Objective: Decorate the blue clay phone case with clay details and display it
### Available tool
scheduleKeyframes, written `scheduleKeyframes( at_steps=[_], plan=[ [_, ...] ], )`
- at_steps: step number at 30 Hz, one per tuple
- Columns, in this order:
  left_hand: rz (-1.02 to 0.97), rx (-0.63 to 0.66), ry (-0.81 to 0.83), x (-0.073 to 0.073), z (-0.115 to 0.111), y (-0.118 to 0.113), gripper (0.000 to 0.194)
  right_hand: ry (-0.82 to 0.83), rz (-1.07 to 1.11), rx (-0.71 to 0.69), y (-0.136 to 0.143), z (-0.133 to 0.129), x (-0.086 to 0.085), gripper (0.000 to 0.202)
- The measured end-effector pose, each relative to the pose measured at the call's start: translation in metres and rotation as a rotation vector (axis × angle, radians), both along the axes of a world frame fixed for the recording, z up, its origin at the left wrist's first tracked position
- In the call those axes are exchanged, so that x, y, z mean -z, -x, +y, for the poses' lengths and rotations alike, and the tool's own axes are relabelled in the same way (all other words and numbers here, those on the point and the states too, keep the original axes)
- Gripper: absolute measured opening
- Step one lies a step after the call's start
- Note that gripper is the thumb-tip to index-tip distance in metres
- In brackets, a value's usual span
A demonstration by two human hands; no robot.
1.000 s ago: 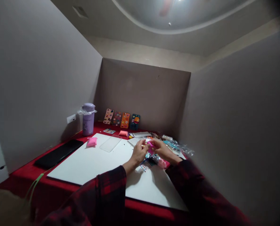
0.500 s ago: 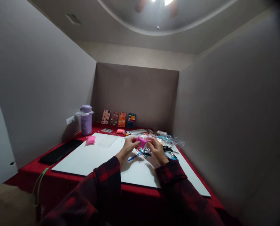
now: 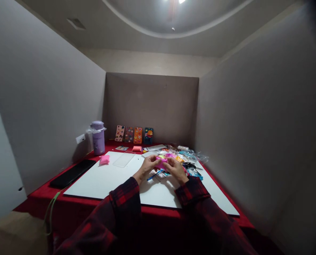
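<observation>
Between my hands is a small bright pink packet (image 3: 161, 163), held up over the white board (image 3: 94, 184). My left hand (image 3: 147, 168) grips its left side, thumb and fingers closed on it. On the other side my right hand (image 3: 177, 169) pinches the packet's right end. What is inside the packet cannot be made out. Below the hands lie a blue pen-like tool (image 3: 153, 175) and a sheet of small dots (image 3: 160, 176). Another pink packet (image 3: 104, 160) rests at the board's left, near a clear phone case (image 3: 124, 159).
Several decorated phone cases (image 3: 138, 135) lean against the back panel. A purple bottle (image 3: 98, 140) stands at the left, behind a black slab-like object (image 3: 72, 173). Scissors (image 3: 192, 166) and a heap of plastic bags (image 3: 189, 156) lie at the right. A coral packet (image 3: 137, 148) lies at the back.
My hands have drawn closer together around the pink packet, which now looks more squeezed and covered by fingers. The view has shifted slightly.
</observation>
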State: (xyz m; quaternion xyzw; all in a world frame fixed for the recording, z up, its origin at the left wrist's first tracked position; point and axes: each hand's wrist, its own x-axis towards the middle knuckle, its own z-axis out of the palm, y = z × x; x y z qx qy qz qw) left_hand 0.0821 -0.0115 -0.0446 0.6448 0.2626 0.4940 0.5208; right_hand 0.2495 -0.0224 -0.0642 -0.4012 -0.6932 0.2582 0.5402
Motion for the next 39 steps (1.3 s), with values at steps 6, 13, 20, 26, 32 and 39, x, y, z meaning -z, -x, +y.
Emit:
scheduleKeyframes(
  at_steps=[6, 13, 20, 26, 32, 39],
  plan=[
    [0.036, -0.108, -0.011, 0.004, 0.003, 0.0, 0.018, -0.048, -0.13, 0.136, -0.002, -0.004, -0.002, 0.032],
    [0.223, -0.397, -0.021, -0.002, 0.003, 0.004, 0.026, -0.102, -0.218, 0.286, -0.003, -0.01, -0.007, 0.05],
    [0.501, -0.977, -0.085, -0.033, 0.009, 0.065, 0.025, -0.097, -0.463, 0.506, -0.007, -0.02, -0.01, 0.02],
    [0.742, -1.387, 0.024, -0.048, 0.011, 0.134, 0.036, -0.19, -0.518, 0.652, -0.002, -0.025, -0.014, 0.024],
    [0.889, -1.443, 0.125, -0.025, 0.018, 0.164, 0.032, -0.313, -0.504, 0.661, -0.002, -0.025, -0.015, 0.025],
    [0.812, -1.456, 0.107, -0.016, 0.019, 0.166, 0.035, -0.414, -0.449, 0.657, -0.004, -0.025, -0.016, 0.025]
  ],
)
